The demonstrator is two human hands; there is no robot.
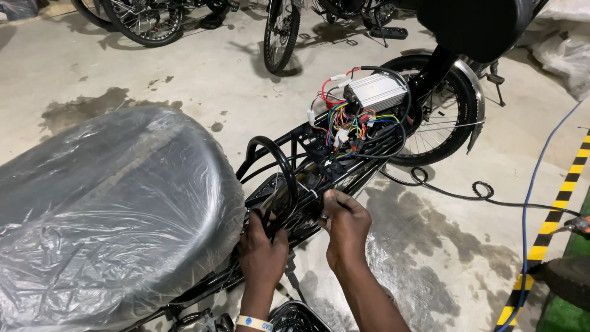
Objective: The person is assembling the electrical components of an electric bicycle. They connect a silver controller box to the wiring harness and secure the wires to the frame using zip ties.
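My left hand (263, 249) grips a thick bundle of black cables (278, 161) that loops up over the black bike frame (310, 138). My right hand (346, 222) pinches something small, maybe a white tie or wire, at the frame beside the bundle. Further along the frame lies a silver controller box (381, 91) with many coloured wires (347, 123) spilling from it. A black seat wrapped in clear plastic (104, 209) fills the left of the view.
The rear wheel with mudguard (452, 117) stands behind the controller. A black cable (479, 193) and a blue cable (531, 184) trail over the stained concrete floor. Yellow-black striped tape (556, 215) runs along the right. Other bicycle wheels (279, 31) stand at the top.
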